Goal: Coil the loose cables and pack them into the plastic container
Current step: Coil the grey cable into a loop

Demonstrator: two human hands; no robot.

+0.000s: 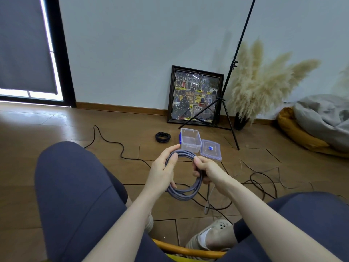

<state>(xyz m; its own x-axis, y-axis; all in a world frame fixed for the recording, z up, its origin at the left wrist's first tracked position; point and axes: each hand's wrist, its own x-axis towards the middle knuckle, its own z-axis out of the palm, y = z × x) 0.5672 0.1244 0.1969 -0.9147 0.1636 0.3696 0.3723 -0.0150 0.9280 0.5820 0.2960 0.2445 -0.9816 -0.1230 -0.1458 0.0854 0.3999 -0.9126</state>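
Nearest to my view, two thighs in dark blue leggings (75, 195) frame the scene, with a beige perforated clog (211, 235) on the wooden plank floor (37, 133) between them; above the clog I see both hands holding a grey braided cable wound into a round coil (184, 190); left hand (162, 169) grips the coil's left side, thumb laid over the strands and fingers curled behind; right hand (206, 170) is clenched round the coil's right side; a loose grey tail hangs from the coil toward the floor.

Beyond the hands, an open clear plastic container with a blue latch (189, 141) stands on the floor; its clear lid with a blue label (210, 149) lies flat, touching the container's right side; a small coiled black cable (162, 137) lies just left of the container; one loose black cable (113, 143) runs across the floor on the left; further tangled black cables (262, 183) lie on the right.

Against the far wall lean a dark-framed picture (194, 97) and a black tripod stand (228, 103).
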